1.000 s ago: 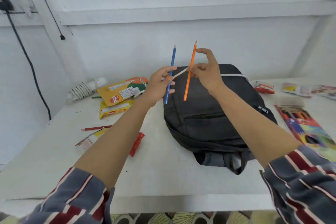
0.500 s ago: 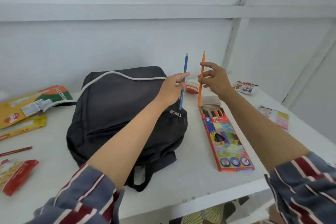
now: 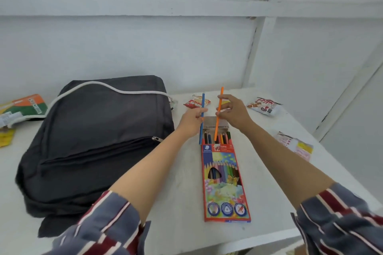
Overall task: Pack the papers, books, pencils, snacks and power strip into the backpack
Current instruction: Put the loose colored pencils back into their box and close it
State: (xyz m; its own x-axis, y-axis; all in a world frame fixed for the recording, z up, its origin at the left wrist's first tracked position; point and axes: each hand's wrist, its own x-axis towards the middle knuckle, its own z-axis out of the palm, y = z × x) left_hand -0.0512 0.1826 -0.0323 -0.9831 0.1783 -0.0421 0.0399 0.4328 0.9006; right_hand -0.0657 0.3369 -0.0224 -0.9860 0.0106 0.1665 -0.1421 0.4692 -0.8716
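My left hand [image 3: 191,121] pinches a blue pencil [image 3: 201,128], held nearly upright. My right hand [image 3: 233,113] pinches an orange pencil [image 3: 218,121] the same way. Both pencils hang with their lower ends over the open top of a colourful pencil box [image 3: 224,182], where several other pencils show. The box lies flat on the white table [image 3: 182,172]. A dark grey backpack [image 3: 93,141] lies flat to the left, its zipper shut. A white cord [image 3: 116,89] runs across its top.
Snack packets lie behind the hands: a red one [image 3: 194,102] and a white and red one [image 3: 264,105]. A pink and yellow packet [image 3: 296,145] sits at the right. An orange and green packet [image 3: 22,107] lies at the far left. White walls enclose the table.
Both hands carried the pencils from above the backpack rightward and down to the open end of the pencil box. The view followed to the right.
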